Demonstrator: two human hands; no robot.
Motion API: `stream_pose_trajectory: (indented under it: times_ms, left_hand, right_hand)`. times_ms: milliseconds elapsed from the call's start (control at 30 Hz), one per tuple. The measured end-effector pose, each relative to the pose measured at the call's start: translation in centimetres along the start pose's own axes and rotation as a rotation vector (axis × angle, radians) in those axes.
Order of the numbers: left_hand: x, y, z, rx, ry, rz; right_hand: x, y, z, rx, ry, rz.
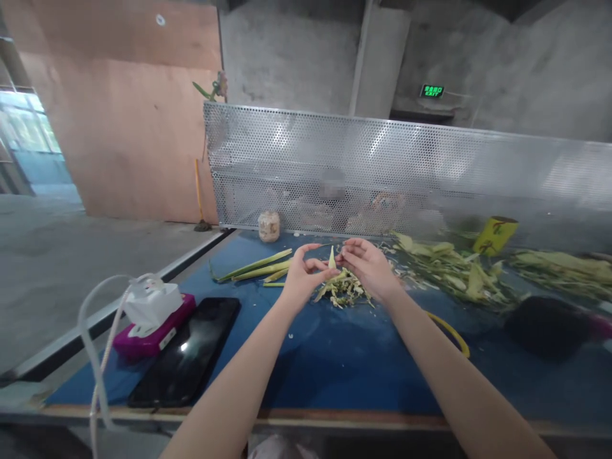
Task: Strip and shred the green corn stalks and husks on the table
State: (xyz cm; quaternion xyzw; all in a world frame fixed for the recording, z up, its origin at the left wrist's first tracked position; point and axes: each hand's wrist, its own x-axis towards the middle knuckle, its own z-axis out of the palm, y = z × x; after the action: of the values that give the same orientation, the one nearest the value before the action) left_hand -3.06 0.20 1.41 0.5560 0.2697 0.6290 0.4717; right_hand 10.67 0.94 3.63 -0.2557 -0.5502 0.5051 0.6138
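Pale leaf [332, 260] stood upright near curled scraps [345, 294]

The left hand [308, 275] pinched the leaf, smooth and pointed, between thumb and fingers above a blue mat [349, 363]. The right hand [367, 266] was just beside it, fingertips drawn narrowly together; whether they gripped anything could not be told. The scraps lay stringy and tangled close by. Long, tapering blades [261, 269] stretched to the left, while a loose pile [452, 271] (papery, pale green) spread to the right, near a yellow cylinder [492, 236]. A squat, whitish jar [269, 227] stood before a screen [296, 153] of perforated metal. A glossy black phone [189, 357] lay flat beside a magenta power strip [138, 343].
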Motion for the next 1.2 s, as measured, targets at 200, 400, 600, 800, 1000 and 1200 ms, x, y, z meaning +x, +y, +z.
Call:
stream_pose_trajectory:
  times_ms: [200,400,600,800,1000,1200]
  left_hand:
    - [0.0,-0.1,0.4,0.024,-0.032,0.006]
    - [-0.1,0.0,0.5,0.070,-0.027,0.017]
    - [0.0,-0.3,0.3,0.062,-0.018,-0.003]
    - [0.3,-0.5,0.1,0.040,-0.005,0.009]
    - [0.3,-0.3,0.3,0.032,0.011,0.015]
    - [0.1,0.1,0.3,0.068,-0.047,0.025]
  right_hand:
    - [-0.6,0.3,-0.8,0.074,-0.021,0.037]
    - [-1.0,0.2,-1.3,-0.016,-0.054,-0.036]
    - [-1.2,0.0,-1.4,-0.132,-0.068,-0.091]
    - [-1.3,0.1,-1.8,-0.211,-0.094,-0.155]
    - [-1.4,0.1,-2.0,-0.216,-0.096,-0.143]
    - [-1.3,-0.2,-2.4,-0.295,-0.097,0.049]
